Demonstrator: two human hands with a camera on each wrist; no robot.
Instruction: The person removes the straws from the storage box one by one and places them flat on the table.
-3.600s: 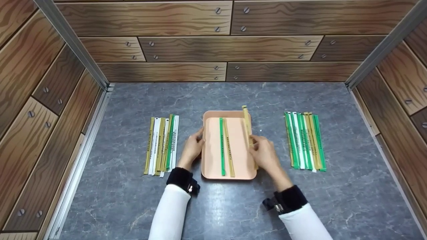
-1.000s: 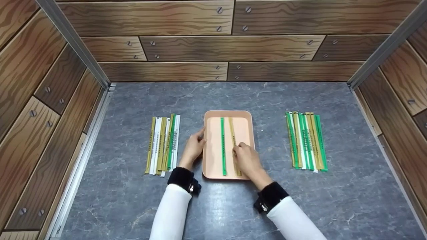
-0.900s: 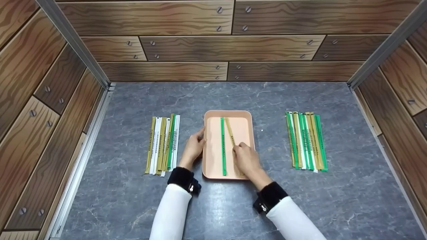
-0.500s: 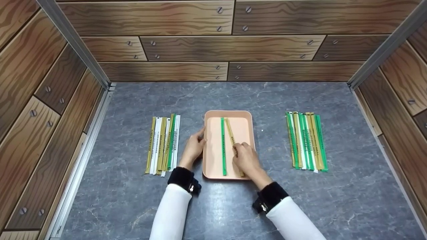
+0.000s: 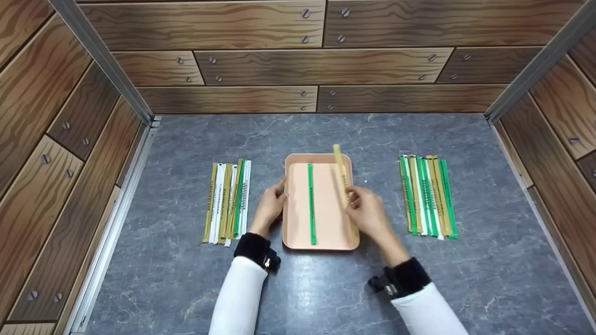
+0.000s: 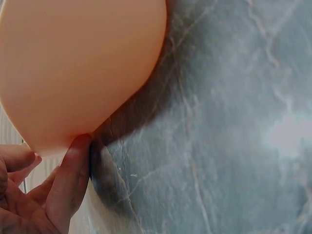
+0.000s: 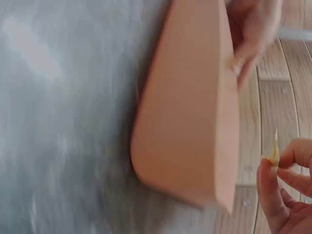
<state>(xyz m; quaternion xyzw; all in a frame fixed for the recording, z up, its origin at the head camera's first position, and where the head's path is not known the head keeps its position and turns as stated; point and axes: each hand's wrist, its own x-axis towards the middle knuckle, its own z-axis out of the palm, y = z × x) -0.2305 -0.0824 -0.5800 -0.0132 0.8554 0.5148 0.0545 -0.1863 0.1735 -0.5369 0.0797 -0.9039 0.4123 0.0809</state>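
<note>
A peach-coloured tray [image 5: 298, 242] is seen from above in the middle of a grey marbled worktop [image 5: 326, 288], with wood-patterned walls [image 5: 260, 70] on three sides. A tan wrapped stick [image 5: 341, 174] is pinched between the thumb and curled fingers [image 5: 356, 197] of the right hand [image 5: 370, 216], which is held over the tray's right edge. The stick is gripped a little below its middle; its far end reaches just past the tray's back rim, and its near end is hidden behind the hand. A single green wrapped stick [image 5: 310, 202] is laid lengthwise inside the tray, left of centre and well apart from the held one. The left hand [image 5: 269, 207] is rested against the tray's left rim, its fingers lightly bent and touching the outer wall, with a thumb seen pressed to the tray's side in the left wrist view. A row of tan, white and green sticks [image 5: 227, 200] is laid on the worktop left of the tray, and another row [image 5: 427, 195] to its right.
</note>
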